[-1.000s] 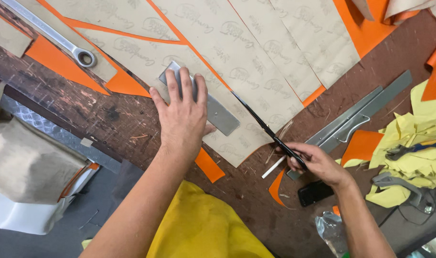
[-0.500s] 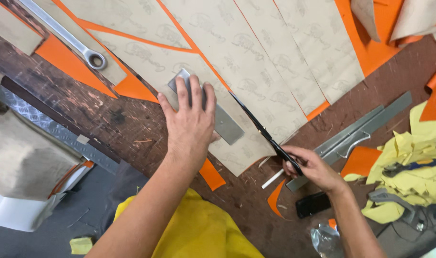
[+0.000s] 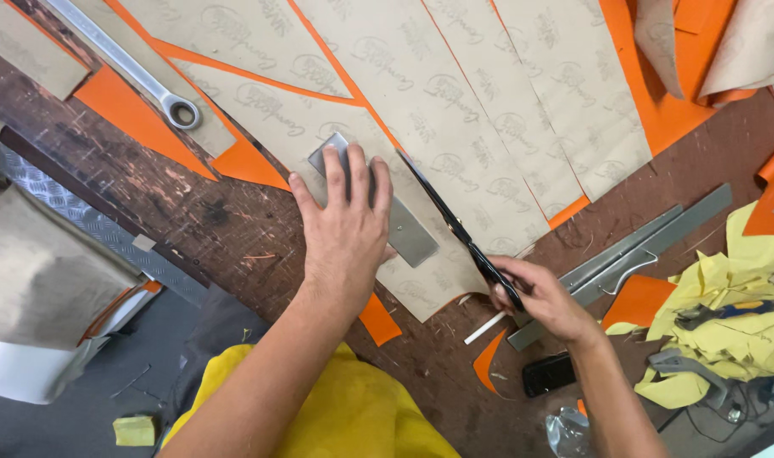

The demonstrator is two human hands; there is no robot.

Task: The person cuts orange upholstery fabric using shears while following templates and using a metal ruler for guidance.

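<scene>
Head: scissors [image 3: 455, 222] skirt pattern [image 3: 438, 110] edge

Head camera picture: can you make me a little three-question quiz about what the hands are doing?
1. True or false: the left hand presses flat on a grey metal plate.
2. What does the right hand hold? A) scissors B) the wrench C) the black phone
3. What colour shows between the tan paper patterns?

Key: 1 true; 2 A; 3 orange.
</scene>
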